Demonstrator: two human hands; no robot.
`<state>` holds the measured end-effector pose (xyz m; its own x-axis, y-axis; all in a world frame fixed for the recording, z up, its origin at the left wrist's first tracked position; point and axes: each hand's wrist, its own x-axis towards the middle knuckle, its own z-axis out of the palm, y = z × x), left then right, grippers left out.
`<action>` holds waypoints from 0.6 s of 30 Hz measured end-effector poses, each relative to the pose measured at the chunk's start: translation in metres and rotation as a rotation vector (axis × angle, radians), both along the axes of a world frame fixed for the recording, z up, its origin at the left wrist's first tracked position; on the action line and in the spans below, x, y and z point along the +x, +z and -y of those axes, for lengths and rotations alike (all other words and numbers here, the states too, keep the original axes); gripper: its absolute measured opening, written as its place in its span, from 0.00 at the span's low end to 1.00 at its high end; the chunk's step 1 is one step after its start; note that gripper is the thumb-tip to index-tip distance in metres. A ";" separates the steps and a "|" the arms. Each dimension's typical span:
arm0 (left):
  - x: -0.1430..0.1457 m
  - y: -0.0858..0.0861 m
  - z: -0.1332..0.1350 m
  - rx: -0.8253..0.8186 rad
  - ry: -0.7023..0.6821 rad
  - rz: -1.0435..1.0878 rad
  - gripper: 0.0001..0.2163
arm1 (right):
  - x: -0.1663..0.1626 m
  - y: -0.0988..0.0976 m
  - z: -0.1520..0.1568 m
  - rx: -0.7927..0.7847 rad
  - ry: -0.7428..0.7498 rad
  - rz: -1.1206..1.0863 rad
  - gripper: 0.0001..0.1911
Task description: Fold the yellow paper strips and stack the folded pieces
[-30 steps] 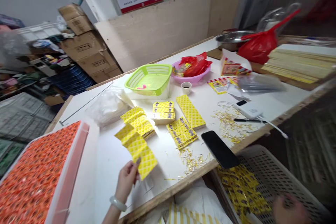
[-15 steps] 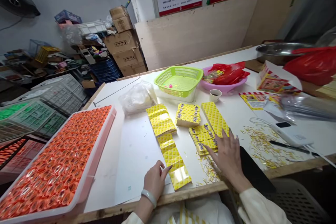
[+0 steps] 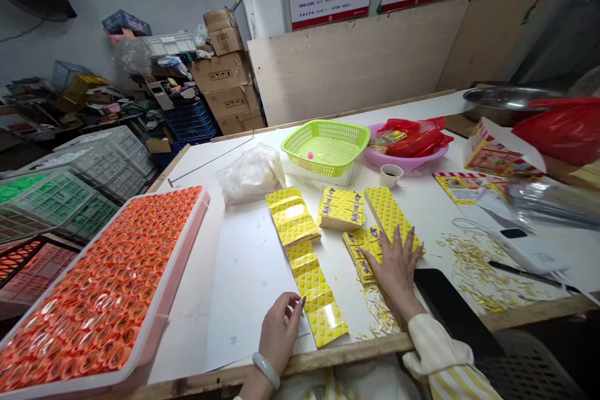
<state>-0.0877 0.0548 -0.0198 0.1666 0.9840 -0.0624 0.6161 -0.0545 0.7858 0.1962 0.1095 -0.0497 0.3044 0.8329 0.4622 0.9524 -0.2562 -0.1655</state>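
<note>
A strip of yellow packets (image 3: 317, 295) lies flat on the white table (image 3: 244, 262) near its front edge. My left hand (image 3: 280, 332) rests beside the strip, fingers curled, fingertips touching its left edge. My right hand (image 3: 396, 261) lies flat with fingers spread on a pile of yellow packets (image 3: 365, 245). More yellow stacks sit just beyond: one to the left (image 3: 290, 217), one in the middle (image 3: 342, 207), one at the right (image 3: 388, 211).
A pink tray of orange pieces (image 3: 100, 290) fills the left. A green basket (image 3: 325, 147), pink bowl (image 3: 405, 150), small cup (image 3: 390, 174) and plastic bag (image 3: 250, 172) stand further back. A black phone (image 3: 450, 306), power bank (image 3: 527, 249), pen (image 3: 532, 274) and yellow scraps (image 3: 469, 269) lie right.
My left hand laid the yellow strip down flat on the table. My right hand came up from the basket at the lower right and settled on the packet pile. The view swung left.
</note>
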 end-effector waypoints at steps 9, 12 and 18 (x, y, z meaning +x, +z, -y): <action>0.004 -0.003 0.002 -0.009 -0.021 0.064 0.12 | 0.007 -0.006 -0.028 -0.148 0.111 0.001 0.37; 0.001 -0.004 0.002 -0.010 0.000 0.073 0.12 | 0.008 -0.010 -0.036 -0.166 0.131 -0.009 0.40; 0.000 -0.005 0.003 -0.009 0.015 0.087 0.13 | -0.001 -0.014 -0.022 -0.175 0.207 -0.021 0.39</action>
